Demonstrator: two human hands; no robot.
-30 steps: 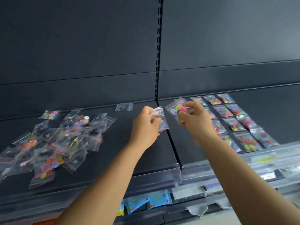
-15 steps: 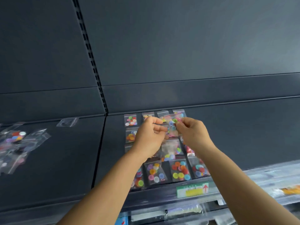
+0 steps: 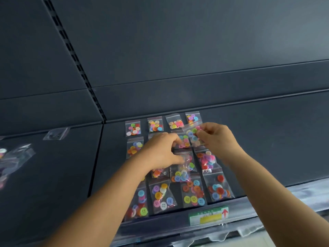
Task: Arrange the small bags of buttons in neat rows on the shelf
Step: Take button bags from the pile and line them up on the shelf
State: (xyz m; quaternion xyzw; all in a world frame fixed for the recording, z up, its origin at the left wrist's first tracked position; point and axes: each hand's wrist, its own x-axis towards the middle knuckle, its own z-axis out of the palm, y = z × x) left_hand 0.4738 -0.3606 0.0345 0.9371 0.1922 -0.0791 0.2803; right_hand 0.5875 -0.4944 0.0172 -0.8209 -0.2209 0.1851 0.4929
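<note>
Several small clear bags of coloured buttons [image 3: 162,193] lie in neat rows on the right panel of the dark shelf [image 3: 267,148]. My right hand [image 3: 219,139] pinches one button bag [image 3: 193,135] by its edge, over the second row at the right end, just below the back-right bag [image 3: 192,118]. My left hand [image 3: 160,152] hovers over the middle of the rows, its thumb and fingers closed on another small clear bag [image 3: 186,162]. That hand hides some of the bags beneath it.
A blurred loose pile of bags [image 3: 12,157] lies at the far left of the left shelf panel, with a single bag [image 3: 57,134] near the back. A slotted upright [image 3: 80,68] divides the back panels. A green-yellow price label [image 3: 208,215] sits on the front rail.
The view has swung right from the loose pile to the arranged rows. Both hands, each with a bag, have moved over the rows, the right one toward the back right.
</note>
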